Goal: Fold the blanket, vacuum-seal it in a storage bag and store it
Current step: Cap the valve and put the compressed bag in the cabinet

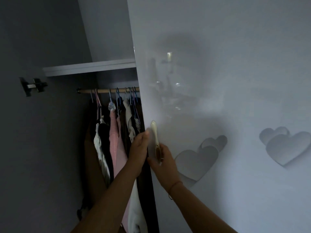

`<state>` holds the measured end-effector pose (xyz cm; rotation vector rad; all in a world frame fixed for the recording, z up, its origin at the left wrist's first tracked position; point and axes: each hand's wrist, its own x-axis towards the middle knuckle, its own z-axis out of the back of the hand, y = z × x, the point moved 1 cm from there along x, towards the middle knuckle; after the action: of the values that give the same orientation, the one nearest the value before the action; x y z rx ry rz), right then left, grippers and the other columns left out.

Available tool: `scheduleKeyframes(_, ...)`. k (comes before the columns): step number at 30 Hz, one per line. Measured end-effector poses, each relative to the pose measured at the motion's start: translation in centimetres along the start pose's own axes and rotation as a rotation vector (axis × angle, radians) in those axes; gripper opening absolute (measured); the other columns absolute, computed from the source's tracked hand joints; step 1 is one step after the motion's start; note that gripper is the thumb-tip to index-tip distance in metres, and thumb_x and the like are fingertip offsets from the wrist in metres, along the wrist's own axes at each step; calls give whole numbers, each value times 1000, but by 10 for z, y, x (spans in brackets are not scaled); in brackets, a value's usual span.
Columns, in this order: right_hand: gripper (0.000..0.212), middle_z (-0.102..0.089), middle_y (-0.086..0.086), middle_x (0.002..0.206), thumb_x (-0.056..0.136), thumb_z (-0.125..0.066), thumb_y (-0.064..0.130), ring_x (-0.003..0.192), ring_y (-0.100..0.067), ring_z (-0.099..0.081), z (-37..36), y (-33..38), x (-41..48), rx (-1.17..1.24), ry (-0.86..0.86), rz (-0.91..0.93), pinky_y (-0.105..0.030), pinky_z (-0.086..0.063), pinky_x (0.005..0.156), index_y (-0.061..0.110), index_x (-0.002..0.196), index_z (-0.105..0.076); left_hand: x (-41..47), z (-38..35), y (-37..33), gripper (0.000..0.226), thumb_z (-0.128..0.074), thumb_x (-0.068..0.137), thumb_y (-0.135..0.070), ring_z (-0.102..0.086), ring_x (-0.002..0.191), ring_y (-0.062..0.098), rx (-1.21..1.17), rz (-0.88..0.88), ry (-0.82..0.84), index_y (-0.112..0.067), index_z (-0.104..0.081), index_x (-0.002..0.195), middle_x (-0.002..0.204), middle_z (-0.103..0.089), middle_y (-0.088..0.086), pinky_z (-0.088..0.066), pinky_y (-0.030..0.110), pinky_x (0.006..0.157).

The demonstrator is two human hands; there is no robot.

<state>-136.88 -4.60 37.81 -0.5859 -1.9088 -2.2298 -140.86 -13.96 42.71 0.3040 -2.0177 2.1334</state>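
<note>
No blanket or storage bag is in view. A glossy white wardrobe door (pixel 218 81) with raised heart shapes fills the right side. My right hand (pixel 164 161) grips the lower end of its cream handle (pixel 154 132). My left hand (pixel 138 151) reaches up beside it, and its fingertips curl over the door's left edge just left of the handle. Both forearms come up from the bottom of the frame.
The left half of the wardrobe stands open. Several garments (pixel 116 140) hang on hangers from a wooden rail (pixel 104 90) under a white shelf (pixel 89 68). The opened left door (pixel 25 132) with its hinge (pixel 33 85) is at the far left.
</note>
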Motion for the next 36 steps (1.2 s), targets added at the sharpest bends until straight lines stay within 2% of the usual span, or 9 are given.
scheduleKeyframes(3,55,-59,8,116,79,-69,35,105,0,-56,-1,9,-29,-10,-79,19,-17,-46,91,21,128,-50,-24,7,-8,25,-45,100,-44,-64,108,25,-17,12,42,-33,-67,97,109,-69,7,-48,48,102)
scheduleKeyframes(6,57,-56,6,119,80,-74,31,109,-7,-55,3,20,-60,-48,-188,34,-23,-47,95,21,130,-48,-56,11,-17,30,-46,98,-45,-69,101,26,-42,-4,116,-26,-69,96,101,-73,6,-54,44,95)
scheduleKeyframes(11,53,-46,5,111,80,-76,31,97,-6,-50,34,38,-119,-149,-430,49,-17,-44,89,25,124,-45,-117,1,-39,41,-51,86,-53,-71,92,19,-28,-75,302,-18,-72,94,95,-75,3,-56,30,85)
scheduleKeyframes(16,48,-41,18,108,82,-75,27,98,-3,-52,95,48,-168,-220,-565,48,-11,-44,81,27,122,-49,-160,-53,-60,5,-68,89,-30,-66,83,-4,38,-152,443,-25,-66,92,89,-70,-11,-51,16,77)
scheduleKeyframes(22,55,-51,12,126,87,-67,32,102,-1,-59,175,48,-215,-207,-660,6,-18,-52,84,26,138,-46,-199,-141,-79,82,-71,73,-56,-52,129,12,26,-215,623,-29,-43,145,142,-54,-6,-46,33,106)
scheduleKeyframes(25,56,-53,7,135,90,-58,39,105,-6,-61,217,47,-230,-184,-704,-39,-25,-54,92,27,143,-42,-219,-187,-86,83,-70,86,-42,-34,143,16,41,-256,691,-34,-21,153,158,-32,-5,-34,33,115)
scheduleKeyframes(28,51,-53,5,139,95,-48,42,108,-5,-59,263,45,-235,-179,-694,-77,-15,-50,92,30,144,-40,-232,-234,-86,91,-71,86,-39,-21,149,15,74,-326,682,-38,-11,154,163,-18,-7,-28,36,119)
scheduleKeyframes(32,56,-52,6,142,93,-44,49,125,-13,-53,313,43,-231,-178,-633,-87,-38,-44,108,27,144,-44,-240,-283,-81,94,-72,82,-44,-18,150,16,94,-359,547,-42,-11,153,163,-14,-7,-30,44,119)
scheduleKeyframes(36,49,-53,9,140,97,-43,42,119,-10,-54,344,35,-228,-191,-570,-85,-23,-48,101,25,143,-45,-243,-310,-77,94,-69,79,-50,-19,149,17,103,-380,481,-37,-14,154,163,-15,-7,-31,43,118)
